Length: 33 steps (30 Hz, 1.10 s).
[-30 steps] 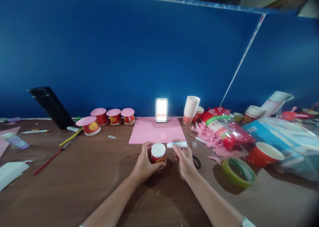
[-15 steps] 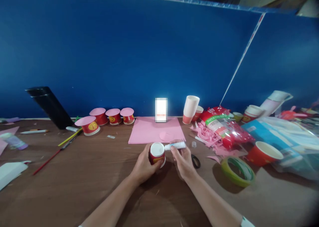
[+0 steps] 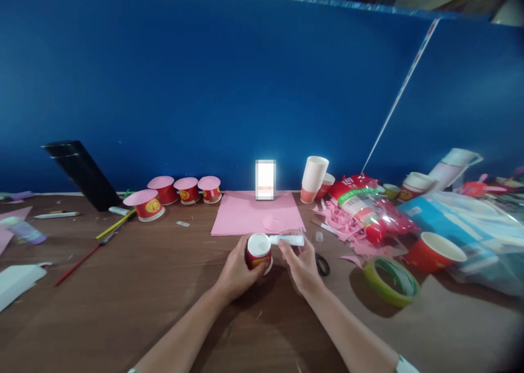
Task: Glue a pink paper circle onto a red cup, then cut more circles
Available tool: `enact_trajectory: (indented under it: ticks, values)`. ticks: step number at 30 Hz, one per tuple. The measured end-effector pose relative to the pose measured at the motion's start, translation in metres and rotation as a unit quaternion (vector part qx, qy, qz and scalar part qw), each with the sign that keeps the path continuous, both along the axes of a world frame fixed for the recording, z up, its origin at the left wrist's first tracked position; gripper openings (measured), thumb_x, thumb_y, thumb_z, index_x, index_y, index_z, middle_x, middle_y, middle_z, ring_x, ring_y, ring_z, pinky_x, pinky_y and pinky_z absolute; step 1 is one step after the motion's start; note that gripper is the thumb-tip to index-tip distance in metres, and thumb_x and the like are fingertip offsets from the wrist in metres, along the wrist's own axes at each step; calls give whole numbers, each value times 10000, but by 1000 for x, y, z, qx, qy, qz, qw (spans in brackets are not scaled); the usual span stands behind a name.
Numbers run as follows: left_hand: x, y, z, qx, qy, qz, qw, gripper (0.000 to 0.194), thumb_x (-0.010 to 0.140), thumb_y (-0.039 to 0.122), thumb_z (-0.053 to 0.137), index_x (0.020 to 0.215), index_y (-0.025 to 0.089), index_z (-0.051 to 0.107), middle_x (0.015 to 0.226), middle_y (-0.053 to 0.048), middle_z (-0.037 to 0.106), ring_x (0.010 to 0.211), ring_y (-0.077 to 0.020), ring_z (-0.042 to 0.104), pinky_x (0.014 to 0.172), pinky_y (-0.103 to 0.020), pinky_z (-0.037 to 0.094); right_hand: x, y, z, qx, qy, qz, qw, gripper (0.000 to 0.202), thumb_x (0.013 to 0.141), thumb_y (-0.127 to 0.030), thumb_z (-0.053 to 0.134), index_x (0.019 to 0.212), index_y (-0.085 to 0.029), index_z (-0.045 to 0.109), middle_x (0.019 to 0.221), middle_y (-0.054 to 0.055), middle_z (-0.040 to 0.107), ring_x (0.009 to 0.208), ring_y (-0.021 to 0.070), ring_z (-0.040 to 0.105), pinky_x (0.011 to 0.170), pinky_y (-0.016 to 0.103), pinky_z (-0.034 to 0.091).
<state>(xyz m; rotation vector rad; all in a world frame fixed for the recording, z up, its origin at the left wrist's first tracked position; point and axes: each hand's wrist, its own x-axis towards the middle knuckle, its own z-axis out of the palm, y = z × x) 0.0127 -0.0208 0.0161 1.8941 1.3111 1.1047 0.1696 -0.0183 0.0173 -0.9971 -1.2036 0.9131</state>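
Through my remote head view I am watching the right hand (image 3: 302, 265) pinching a white tube (image 3: 290, 240) between thumb and fingers. The tube is lying nearly level, its narrow end pointing at the upper edge of a red paper cup (image 3: 257, 259); whether the two are touching, I am not managing to tell. The left hand (image 3: 236, 269) is curling around that cup, thumb in front, fingers behind. The cup is sitting upside down in the grip, its white base facing up.

Just right of the right hand, a black loop (image 3: 325, 270) is lying on the brown table (image 3: 164, 286), with a small clear cap (image 3: 319, 236) near it. Beyond the hands, pink paper (image 3: 249, 212) is bearing a loose pink disc (image 3: 272, 223). Farther right I am seeing a green tape roll (image 3: 376, 287) and a red packet (image 3: 356, 193); at far left, four disc-topped cups (image 3: 149, 206) are standing near the blue wall (image 3: 204, 89).
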Motion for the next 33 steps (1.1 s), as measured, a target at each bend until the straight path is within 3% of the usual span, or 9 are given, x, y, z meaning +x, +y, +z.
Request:
enact_trajectory:
  ticks: [5, 23, 33]
  values:
    - [0, 0, 1, 1, -2, 5, 1000, 477, 635, 231, 625, 1086, 195, 472, 1008, -48, 594, 914, -208, 558, 819, -339, 433, 1, -1, 0, -2, -33, -34, 999, 174, 742, -322, 595, 746, -182, 491, 553, -49, 440, 450, 73, 363, 404, 184, 300]
    - [0, 0, 0, -4, -1, 1, 1000, 478, 657, 266, 617, 1099, 197, 446, 1006, -46, 588, 910, -203, 559, 814, -335, 433, -1, -4, 4, -14, -21, 25, 999, 147, 766, -318, 563, 789, -184, 507, 558, -47, 448, 442, 72, 359, 406, 187, 298]
    - [1, 1, -1, -2, -4, 4, 1000, 485, 642, 246, 621, 1099, 199, 464, 1003, -43, 594, 902, -203, 561, 810, -336, 436, 0, -3, 6, 5, -50, 12, 999, 108, 742, -277, 578, 757, -179, 536, 598, -30, 505, 490, 93, 424, 465, 206, 344]
